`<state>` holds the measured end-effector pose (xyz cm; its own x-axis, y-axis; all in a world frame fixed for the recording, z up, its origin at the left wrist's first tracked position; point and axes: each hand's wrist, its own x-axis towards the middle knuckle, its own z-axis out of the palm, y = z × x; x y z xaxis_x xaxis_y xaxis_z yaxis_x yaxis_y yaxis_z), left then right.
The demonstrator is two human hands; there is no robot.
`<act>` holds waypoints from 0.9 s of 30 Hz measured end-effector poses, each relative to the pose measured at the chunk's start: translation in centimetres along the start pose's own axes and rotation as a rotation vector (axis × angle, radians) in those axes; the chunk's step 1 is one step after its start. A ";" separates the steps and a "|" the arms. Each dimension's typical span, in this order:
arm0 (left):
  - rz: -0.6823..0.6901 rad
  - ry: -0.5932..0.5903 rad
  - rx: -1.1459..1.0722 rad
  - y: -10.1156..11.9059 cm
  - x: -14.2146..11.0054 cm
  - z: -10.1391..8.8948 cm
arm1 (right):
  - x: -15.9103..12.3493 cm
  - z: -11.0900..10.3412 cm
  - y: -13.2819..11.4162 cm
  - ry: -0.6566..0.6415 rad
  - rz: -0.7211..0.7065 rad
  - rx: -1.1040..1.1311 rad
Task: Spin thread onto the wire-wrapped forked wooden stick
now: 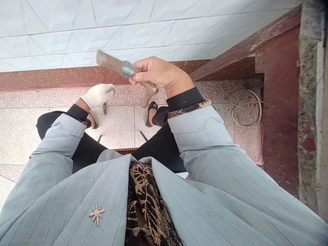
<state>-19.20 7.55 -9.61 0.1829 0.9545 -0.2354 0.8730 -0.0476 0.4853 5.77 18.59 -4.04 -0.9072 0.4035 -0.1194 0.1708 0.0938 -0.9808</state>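
Observation:
My bare right hand (159, 73) is closed round the wooden handle of a knife-like tool (120, 66) with a metal ferrule, held raised in front of the wall with its blade pointing left. My left hand (99, 95), in a white knit glove, hangs lower over the floor with its fingers curled; what it holds, if anything, is hidden. A small dark metal piece (104, 108) lies on the floor just below that glove. I sit with grey pinstriped sleeves and black-trousered knees apart.
Speckled floor tiles (120, 123) lie underfoot, with a reddish skirting and white wall tiles (143, 30) ahead. A loop of pale wire (247, 107) rests on the floor at right, beside a dark red wooden frame (278, 102). Thin metal rods (143, 136) lie between my feet.

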 end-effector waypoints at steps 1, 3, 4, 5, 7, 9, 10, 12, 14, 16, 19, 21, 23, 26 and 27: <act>-0.002 -0.024 0.011 0.5 0.0 0.2 | 0.1 0.0 0.2 0.100 -0.010 0.058; 0.026 -0.095 0.016 1.7 -0.2 0.5 | 0.7 0.2 0.7 0.272 0.072 0.058; 0.042 -0.127 0.013 2.3 -0.3 0.6 | 1.1 0.4 0.9 0.340 0.149 0.013; 0.054 -0.157 0.009 2.8 -0.4 0.7 | 1.5 0.5 1.2 0.390 0.219 -0.065; 0.061 -0.208 0.005 3.6 -0.7 0.8 | 2.2 0.7 1.8 0.399 0.343 -0.317; 0.068 -0.251 0.007 4.1 -1.0 0.8 | 2.8 1.0 2.3 0.377 0.428 -0.578; 0.078 -0.262 0.012 4.2 -1.1 0.8 | 3.0 1.1 2.6 0.364 0.452 -0.679; 0.088 -0.283 0.040 4.4 -1.3 0.6 | 3.2 1.5 3.2 0.281 0.472 -0.815; 0.065 -0.297 0.095 4.4 -1.4 0.2 | 3.2 2.0 3.5 0.101 0.501 -0.974; 0.021 -0.284 0.151 4.3 -1.3 -0.2 | 3.1 2.5 3.4 -0.120 0.519 -1.089; -0.023 -0.215 0.190 3.8 -1.1 -0.8 | 2.7 3.1 2.6 -0.413 0.503 -1.075; -0.034 -0.162 0.186 3.2 -1.0 -1.1 | 2.4 3.0 1.8 -0.527 0.470 -0.991; -0.042 -0.107 0.152 2.5 -0.9 -1.3 | 1.9 2.6 1.1 -0.575 0.429 -0.863; -0.054 -0.060 0.099 1.6 -0.8 -1.4 | 1.0 1.3 0.4 -0.521 0.366 -0.583; -0.042 -0.071 0.085 1.5 -0.8 -1.4 | 0.6 0.8 0.4 -0.446 0.335 -0.461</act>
<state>-18.68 7.14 -7.54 0.1741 0.9332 -0.3142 0.9154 -0.0358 0.4011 4.95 18.13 -4.60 -0.8312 0.0770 -0.5506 0.5229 0.4444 -0.7273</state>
